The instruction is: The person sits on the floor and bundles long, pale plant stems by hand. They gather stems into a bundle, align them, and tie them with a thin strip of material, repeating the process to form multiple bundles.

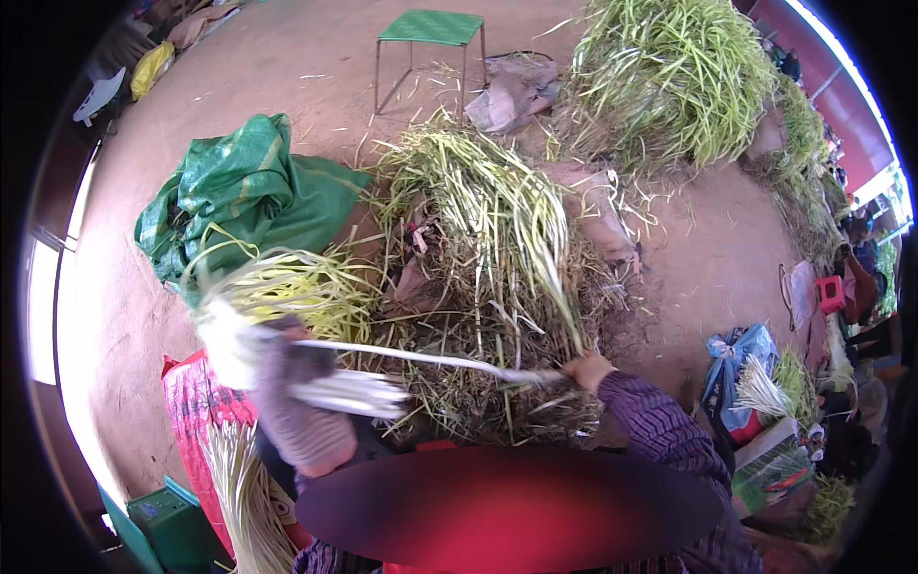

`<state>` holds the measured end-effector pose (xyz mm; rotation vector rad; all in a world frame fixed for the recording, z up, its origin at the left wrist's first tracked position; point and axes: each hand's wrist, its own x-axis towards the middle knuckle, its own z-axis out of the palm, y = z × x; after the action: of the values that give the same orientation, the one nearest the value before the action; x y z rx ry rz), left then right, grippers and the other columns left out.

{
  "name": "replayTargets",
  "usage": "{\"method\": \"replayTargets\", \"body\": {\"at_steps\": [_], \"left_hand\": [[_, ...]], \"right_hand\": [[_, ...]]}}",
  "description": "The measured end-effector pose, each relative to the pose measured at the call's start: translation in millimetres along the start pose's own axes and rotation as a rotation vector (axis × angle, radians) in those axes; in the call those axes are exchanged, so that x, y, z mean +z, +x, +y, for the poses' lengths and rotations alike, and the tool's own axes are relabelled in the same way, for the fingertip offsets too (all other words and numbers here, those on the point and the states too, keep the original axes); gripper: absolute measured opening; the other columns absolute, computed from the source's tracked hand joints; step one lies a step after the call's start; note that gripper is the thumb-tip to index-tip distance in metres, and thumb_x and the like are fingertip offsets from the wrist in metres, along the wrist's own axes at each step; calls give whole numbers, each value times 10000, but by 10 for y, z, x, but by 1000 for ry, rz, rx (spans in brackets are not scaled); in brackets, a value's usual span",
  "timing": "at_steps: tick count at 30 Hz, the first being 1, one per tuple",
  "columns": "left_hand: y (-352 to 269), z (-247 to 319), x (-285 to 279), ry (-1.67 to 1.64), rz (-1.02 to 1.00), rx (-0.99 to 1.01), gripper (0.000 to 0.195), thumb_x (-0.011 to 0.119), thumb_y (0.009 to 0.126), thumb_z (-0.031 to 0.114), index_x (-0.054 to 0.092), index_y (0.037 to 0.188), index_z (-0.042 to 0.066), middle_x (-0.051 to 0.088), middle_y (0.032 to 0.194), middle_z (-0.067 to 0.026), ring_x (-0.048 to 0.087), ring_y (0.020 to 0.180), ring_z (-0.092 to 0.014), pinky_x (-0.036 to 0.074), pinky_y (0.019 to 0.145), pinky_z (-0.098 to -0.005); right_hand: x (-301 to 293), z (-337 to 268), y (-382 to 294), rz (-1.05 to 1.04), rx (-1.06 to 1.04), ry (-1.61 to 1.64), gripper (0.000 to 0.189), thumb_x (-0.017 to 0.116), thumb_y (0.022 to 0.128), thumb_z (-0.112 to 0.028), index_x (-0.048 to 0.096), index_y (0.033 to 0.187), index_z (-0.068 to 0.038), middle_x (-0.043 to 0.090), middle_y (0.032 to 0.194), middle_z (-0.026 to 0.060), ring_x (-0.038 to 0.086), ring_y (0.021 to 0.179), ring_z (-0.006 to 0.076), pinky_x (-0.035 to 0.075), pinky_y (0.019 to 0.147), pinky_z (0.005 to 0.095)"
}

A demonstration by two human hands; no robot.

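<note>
My left hand (297,351), blurred and in a pale sleeve or covering, grips a bundle of white-stemmed leafy stalks (351,394). Their stem ends point right, and their loose yellow-green leaves (308,287) spread at the upper left. One long white stalk (416,354) runs from that hand almost to my right hand (589,370); whether the right fingers touch it I cannot tell. My right hand, below a striped purple sleeve, pinches the lower end of green stalks (566,308) that trail up into a heap of leafy stalks (495,186). Dry, brown trimmings (502,402) lie beneath.
A crumpled green woven sack (244,194) lies left of the heap. Trimmed white stalks (244,488) rest on a red sack (201,402) at lower left. Farther off stand a green-topped stool (430,29) and a large leafy pile (674,86). Blue-wrapped bundles (746,351) sit at right.
</note>
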<state>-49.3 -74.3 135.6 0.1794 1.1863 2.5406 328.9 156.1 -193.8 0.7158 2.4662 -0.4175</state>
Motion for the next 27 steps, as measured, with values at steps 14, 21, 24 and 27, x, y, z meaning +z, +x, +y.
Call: {"method": "replayTargets", "body": {"at_steps": [14,21,24,27], "left_hand": [[166,-558,-68,-253,-125,-441,124,571,857,43,493,952,26,578,815,-67,491,563,-78,429,543,-252],[-120,-1090,-21,-308,-250,-571,238,575,848,56,519,1076,17,608,856,-61,561,666,-111,495,570,-244],[-463,-1450,-20,115,-417,-736,261,599,874,197,558,1068,27,620,909,-98,616,755,-168,537,614,-279],[-677,-1722,-56,238,-438,-817,236,640,834,97,577,1031,-17,640,882,-107,636,781,-212,537,714,-293]], "right_hand": [[-2001,-1421,-788,110,-117,1215,551,384,918,-593,645,1019,-118,684,858,23,602,595,92,461,491,241],[-2112,-1800,-1009,404,8,1480,315,471,974,-332,597,872,-62,524,571,-24,476,452,60,373,403,210],[-2109,-1811,-863,394,-22,984,367,380,978,-432,569,905,-126,546,579,28,528,452,152,436,432,313],[-1956,-1781,-648,286,-71,219,559,227,932,-613,547,866,-161,584,629,89,584,570,314,474,557,434]]}}
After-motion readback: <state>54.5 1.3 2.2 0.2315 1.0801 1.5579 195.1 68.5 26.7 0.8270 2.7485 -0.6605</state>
